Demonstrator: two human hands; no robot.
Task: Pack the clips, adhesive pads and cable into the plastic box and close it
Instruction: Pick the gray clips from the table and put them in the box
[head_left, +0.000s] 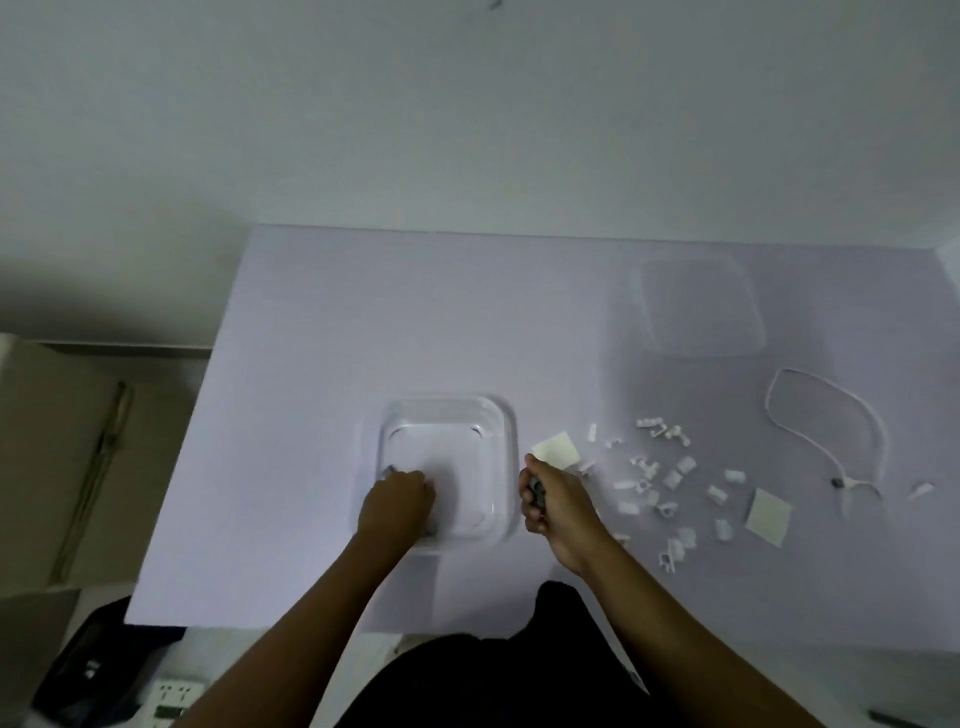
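Observation:
A clear square plastic box (447, 415) lies open on the white table, its inside bare. My left hand (397, 499) rests over its near left corner with fingers curled; something small and bluish shows at the fingertips. My right hand (553, 496) sits just right of the box, closed around small grey pieces. Several white clips (654, 478) are scattered to the right. One pale adhesive pad (557, 448) lies by my right hand, another adhesive pad (769, 517) farther right. A white cable (826, 415) loops at far right. The clear lid (696, 306) lies at the back right.
The white table (363, 312) ends at its near edge just below my forearms. A cardboard box (62, 441) stands to the left on the floor. A power strip (171, 696) and a dark bag (98, 665) lie at bottom left.

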